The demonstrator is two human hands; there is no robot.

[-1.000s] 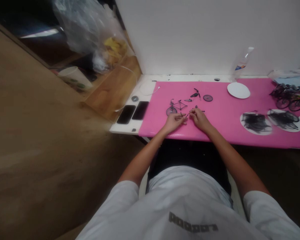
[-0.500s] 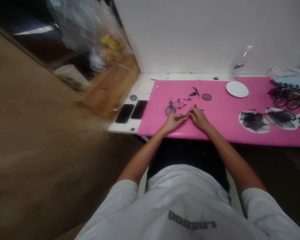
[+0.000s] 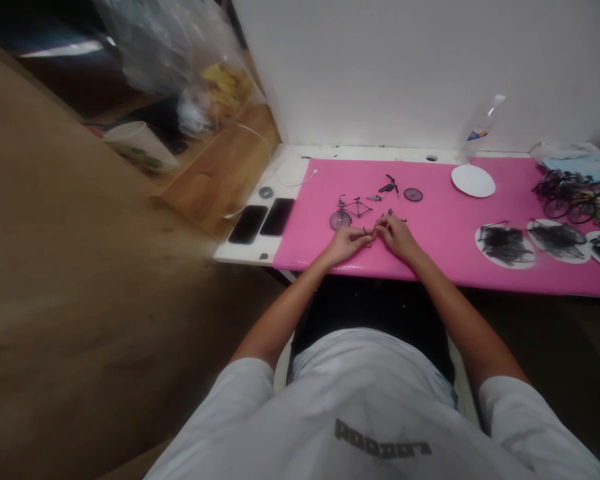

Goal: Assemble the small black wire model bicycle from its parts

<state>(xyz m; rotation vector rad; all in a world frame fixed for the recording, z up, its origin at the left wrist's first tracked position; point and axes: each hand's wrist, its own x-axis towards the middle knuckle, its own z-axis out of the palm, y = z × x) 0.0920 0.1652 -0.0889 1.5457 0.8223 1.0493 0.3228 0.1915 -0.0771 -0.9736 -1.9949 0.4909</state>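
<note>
My left hand (image 3: 349, 245) and my right hand (image 3: 394, 233) meet near the table's front edge, fingers pinched round a small dark part (image 3: 369, 231). Its kind is too small to make out and the fingers hide much of it. Just beyond lies a miniature bicycle frame (image 3: 361, 208) with a front wheel (image 3: 340, 220) and handlebar attached. A loose spoked wheel (image 3: 413, 195) rests farther to the right. Between them are several dark bicycle pieces (image 3: 389, 187). Another small dark piece (image 3: 398, 217) lies right behind my right hand.
A pink mat (image 3: 430, 247) covers most of the white table. Two phones (image 3: 248, 225) lie at its left end. To the right are a white plate (image 3: 473, 181), plates of black parts (image 3: 505, 245), several miniature bicycles (image 3: 565, 197) and a clear bottle (image 3: 484, 127). A white wall stands behind.
Both hands stay in nearly the same place, still pinching the small dark part. The view has shifted slightly; the things on the mat look unmoved.
</note>
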